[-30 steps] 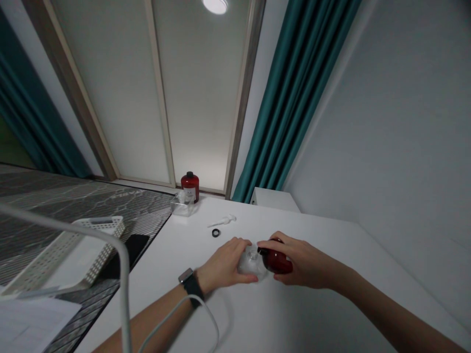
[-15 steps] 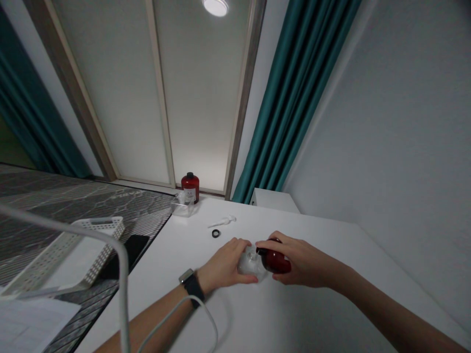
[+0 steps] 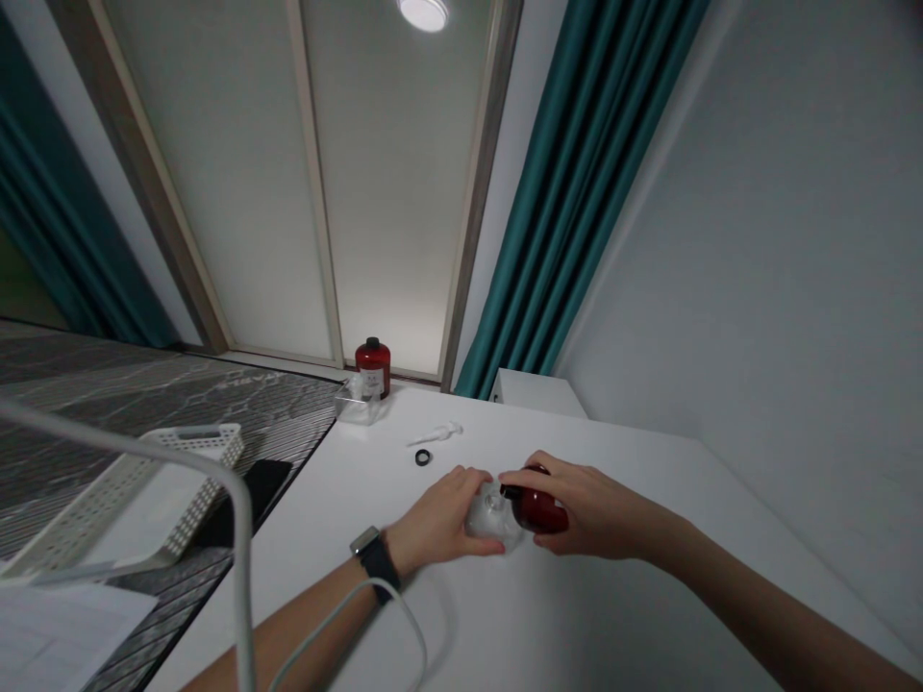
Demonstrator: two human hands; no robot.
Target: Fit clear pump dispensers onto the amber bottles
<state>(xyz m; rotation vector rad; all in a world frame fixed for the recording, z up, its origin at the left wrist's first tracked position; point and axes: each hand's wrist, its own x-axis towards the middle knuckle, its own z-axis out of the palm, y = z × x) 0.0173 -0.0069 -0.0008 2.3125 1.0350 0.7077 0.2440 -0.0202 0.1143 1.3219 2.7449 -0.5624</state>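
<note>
My left hand (image 3: pixel 448 519) curls round a clear bottle (image 3: pixel 490 519) standing on the white table, its open neck facing up. In my right hand (image 3: pixel 587 505) is a dark red bottle (image 3: pixel 537 511), tipped on its side with its black neck pointing left, over the clear bottle's mouth. Whether liquid is running between the two is too small to tell. Beyond them on the table lie a white pump head (image 3: pixel 436 434) with a thin tube and a black ring (image 3: pixel 422 457).
At the table's far left corner stand another red bottle (image 3: pixel 373 365) with a black cap and a clear box (image 3: pixel 357 404). A white perforated basket (image 3: pixel 216 452) and a black flat object (image 3: pixel 249 500) lie left of the table (image 3: pixel 505 625). A pale cable (image 3: pixel 241 538) crosses the left foreground.
Very little differs. The red bottle and my right hand have shifted slightly to the left; my left hand stays on the clear bottle.
</note>
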